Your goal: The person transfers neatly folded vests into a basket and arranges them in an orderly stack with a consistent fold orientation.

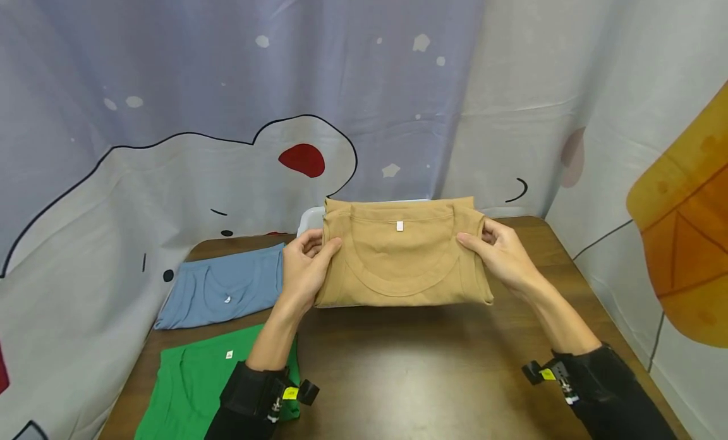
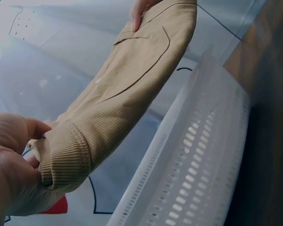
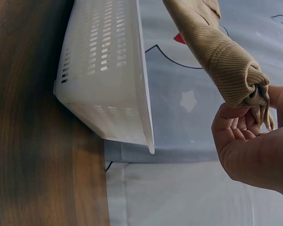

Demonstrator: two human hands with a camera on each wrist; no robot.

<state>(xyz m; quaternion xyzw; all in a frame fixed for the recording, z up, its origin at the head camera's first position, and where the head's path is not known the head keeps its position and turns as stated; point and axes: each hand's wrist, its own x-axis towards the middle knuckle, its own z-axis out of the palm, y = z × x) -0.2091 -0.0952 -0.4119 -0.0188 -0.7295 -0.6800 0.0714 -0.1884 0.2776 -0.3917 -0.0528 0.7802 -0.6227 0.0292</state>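
A folded tan shirt with a small white label is held up level between both hands in the head view. The left hand pinches its left side, thumb on the front; the left wrist view shows that hand at the ribbed end of the shirt. The right hand pinches the right side, and in the right wrist view its fingers curl at the shirt's bunched end, the hand beside the cloth. Below and behind the shirt stands a white perforated basket, mostly hidden in the head view.
A folded blue shirt lies at the back left of the wooden table. Nearer the front left is a folded green shirt, partly under the left forearm. A printed curtain hangs behind the table and along its sides.
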